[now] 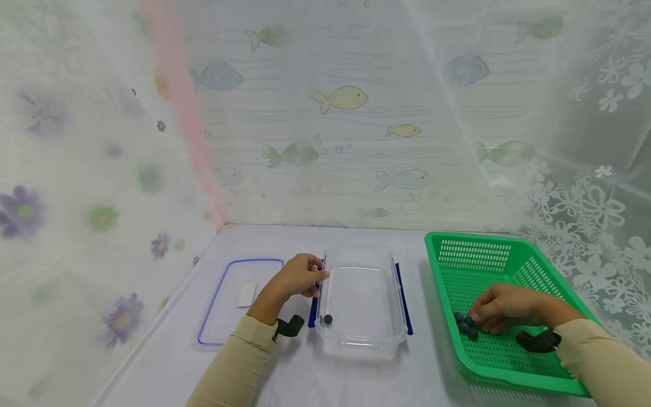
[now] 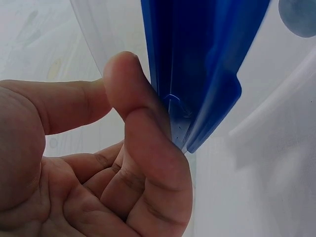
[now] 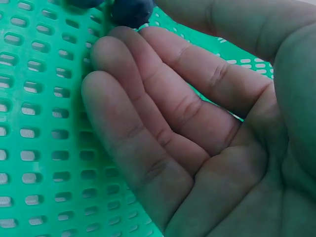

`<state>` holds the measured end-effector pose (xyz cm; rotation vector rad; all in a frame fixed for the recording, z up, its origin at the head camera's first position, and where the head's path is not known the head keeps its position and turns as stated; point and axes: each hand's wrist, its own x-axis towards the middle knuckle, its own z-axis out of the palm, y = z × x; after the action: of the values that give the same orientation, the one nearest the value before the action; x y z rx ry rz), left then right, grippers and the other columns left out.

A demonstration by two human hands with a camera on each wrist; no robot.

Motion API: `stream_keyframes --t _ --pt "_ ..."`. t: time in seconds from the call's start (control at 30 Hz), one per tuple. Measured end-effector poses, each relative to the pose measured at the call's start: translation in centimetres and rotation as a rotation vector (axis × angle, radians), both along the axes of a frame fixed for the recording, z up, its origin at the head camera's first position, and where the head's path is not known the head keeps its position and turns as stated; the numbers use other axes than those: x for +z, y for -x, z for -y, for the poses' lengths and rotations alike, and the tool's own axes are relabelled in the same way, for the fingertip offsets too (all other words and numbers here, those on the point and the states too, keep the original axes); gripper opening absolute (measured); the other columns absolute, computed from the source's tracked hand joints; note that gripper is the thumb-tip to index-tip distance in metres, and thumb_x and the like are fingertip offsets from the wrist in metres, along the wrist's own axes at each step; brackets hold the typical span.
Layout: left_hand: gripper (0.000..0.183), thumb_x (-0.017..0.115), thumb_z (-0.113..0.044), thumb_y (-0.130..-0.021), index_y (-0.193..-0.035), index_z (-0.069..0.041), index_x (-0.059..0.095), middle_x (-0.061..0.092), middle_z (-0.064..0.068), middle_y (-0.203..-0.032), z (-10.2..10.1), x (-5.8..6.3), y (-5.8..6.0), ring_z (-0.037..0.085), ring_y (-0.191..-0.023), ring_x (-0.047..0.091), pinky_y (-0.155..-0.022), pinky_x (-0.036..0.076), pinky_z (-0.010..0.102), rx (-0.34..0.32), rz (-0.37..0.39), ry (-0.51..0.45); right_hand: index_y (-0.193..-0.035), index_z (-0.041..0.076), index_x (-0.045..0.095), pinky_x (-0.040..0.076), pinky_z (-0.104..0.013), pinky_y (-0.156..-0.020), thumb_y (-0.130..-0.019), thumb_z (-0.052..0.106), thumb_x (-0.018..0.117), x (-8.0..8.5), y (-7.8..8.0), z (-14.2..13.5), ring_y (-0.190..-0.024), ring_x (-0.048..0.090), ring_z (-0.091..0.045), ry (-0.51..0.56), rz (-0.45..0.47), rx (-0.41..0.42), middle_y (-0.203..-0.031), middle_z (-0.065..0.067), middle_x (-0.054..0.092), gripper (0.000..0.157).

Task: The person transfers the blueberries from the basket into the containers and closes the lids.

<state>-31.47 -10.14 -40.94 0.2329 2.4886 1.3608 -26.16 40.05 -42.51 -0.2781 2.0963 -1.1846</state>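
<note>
My left hand [image 1: 301, 275] holds the left rim of a clear plastic food container [image 1: 356, 299], beside one of its blue side latches [image 1: 313, 305]. In the left wrist view, thumb and index finger pinch at the clear wall next to the blue latch [image 2: 197, 59]. One blueberry [image 1: 328, 319] lies in the container's near left corner. Inside a green plastic basket [image 1: 539, 373], my right hand [image 1: 508, 310] reaches down to several blueberries [image 1: 464, 325]. The right wrist view shows a blueberry [image 3: 132, 11] between the thumb and fingertips, cut by the frame's top edge.
A clear lid with a blue seal [image 1: 218, 311] lies left of the container, bearing a small white rectangle [image 1: 247, 294]. The white table [image 1: 407, 373] ends at a fish-patterned curtain [image 1: 325, 186] behind, with floral curtains at both sides. The basket's raised walls surround the right hand.
</note>
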Motion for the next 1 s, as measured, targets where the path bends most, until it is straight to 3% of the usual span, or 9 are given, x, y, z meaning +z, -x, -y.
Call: stream_keyframes --t 0.73,1.0 --pt "0.045 0.072 -0.024 -0.098 -0.134 -0.001 0.059 0.065 0.010 -0.096 -0.04 0.36 -0.20 0.020 -0.062 0.069 -0.060 0.059 0.030 0.010 0.013 -0.002 -0.113 -0.004 0.075 0.062 -0.039 -0.075 -0.101 0.014 0.066 -0.46 0.22 0.36 -0.084 0.069 -0.020 -0.018 -0.083 0.025 -0.092 -0.008 0.074 0.024" --pt "0.046 0.074 -0.026 -0.097 -0.134 -0.001 0.059 0.066 0.011 -0.097 -0.01 0.11 -0.10 0.021 -0.062 0.069 -0.061 0.060 0.031 0.001 0.004 -0.015 -0.113 -0.004 0.076 0.062 -0.039 -0.074 -0.101 0.013 0.065 0.13 0.19 0.41 -0.085 0.070 -0.021 -0.032 -0.128 0.034 -0.096 -0.011 0.075 0.023"
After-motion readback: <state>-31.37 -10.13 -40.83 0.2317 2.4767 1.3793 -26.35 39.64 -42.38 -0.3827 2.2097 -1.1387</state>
